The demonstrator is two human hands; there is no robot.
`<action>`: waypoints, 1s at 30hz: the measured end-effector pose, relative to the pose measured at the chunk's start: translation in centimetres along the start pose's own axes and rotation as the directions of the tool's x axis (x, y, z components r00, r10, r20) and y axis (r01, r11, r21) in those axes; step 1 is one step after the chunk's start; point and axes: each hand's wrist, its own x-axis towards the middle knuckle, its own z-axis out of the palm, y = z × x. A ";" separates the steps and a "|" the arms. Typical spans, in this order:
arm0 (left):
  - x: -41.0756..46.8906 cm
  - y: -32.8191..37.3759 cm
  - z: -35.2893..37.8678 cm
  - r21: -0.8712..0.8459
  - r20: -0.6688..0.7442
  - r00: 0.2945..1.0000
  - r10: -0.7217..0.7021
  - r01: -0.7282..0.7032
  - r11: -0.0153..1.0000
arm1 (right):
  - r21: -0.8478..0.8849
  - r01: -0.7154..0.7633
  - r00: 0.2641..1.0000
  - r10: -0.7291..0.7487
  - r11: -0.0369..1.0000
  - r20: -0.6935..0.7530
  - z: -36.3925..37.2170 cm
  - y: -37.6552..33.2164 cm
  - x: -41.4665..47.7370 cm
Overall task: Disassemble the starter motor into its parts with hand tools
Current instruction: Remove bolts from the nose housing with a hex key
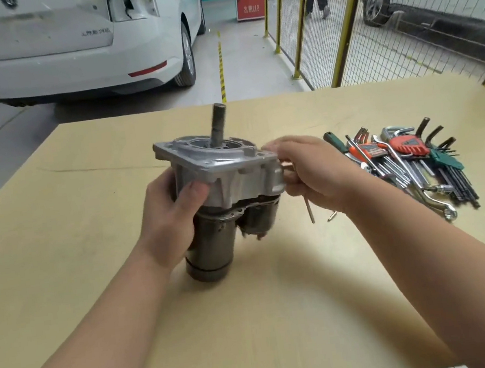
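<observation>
In the head view, our only view, the starter motor (221, 192) stands on end near the middle of the bench (86, 201). Its shaft (218, 123) points up and its dark cylindrical body (209, 248) points down. The lower end seems to rest on the bench, though we cannot be sure it bears fully.

Our left grip (169, 219), a bare hand, is wrapped round the motor where the pale cast housing (227, 170) meets the dark body, thumb across the front. Our right grip (316, 175) is closed on a thin hex key (310, 211). The key's long leg hangs below the fingers and its short end goes toward the housing's right side. Whether the tip sits in a screw head there, we cannot tell.

We judge the motor heavy, rigid and top-heavy as it stands, its dark body perhaps greasy and slippery. The ribbed housing flange looks the surest place to take hold, not the bare shaft. It should be braced firmly, since a thin key can slip or round off a tight screw.

A heap of tools (407, 159) lies to the right on the bench, well apart from the motor. A small loose piece (332, 215) lies just beside the key's lower end.
</observation>
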 end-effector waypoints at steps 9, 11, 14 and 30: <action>0.4 -1.4 1.9 0.026 -0.161 0.980 0.121 -0.118 0.993 | -0.469 0.260 0.935 -0.341 0.844 -0.095 2.0 -1.7 -2.2; -0.4 -1.8 1.9 0.163 -0.205 0.957 0.207 -0.175 0.971 | -0.500 0.302 0.903 -0.411 0.811 -0.121 2.7 -1.4 -2.7; -2.0 -2.5 2.0 0.286 -0.179 0.959 0.219 -0.162 0.945 | -0.534 0.333 0.869 -0.473 0.777 -0.147 3.4 -1.2 -3.4; -1.9 -1.8 1.4 0.371 -0.136 0.914 0.382 -0.311 0.875 | -0.193 0.128 0.992 -0.123 0.973 0.037 0.3 -0.6 -1.9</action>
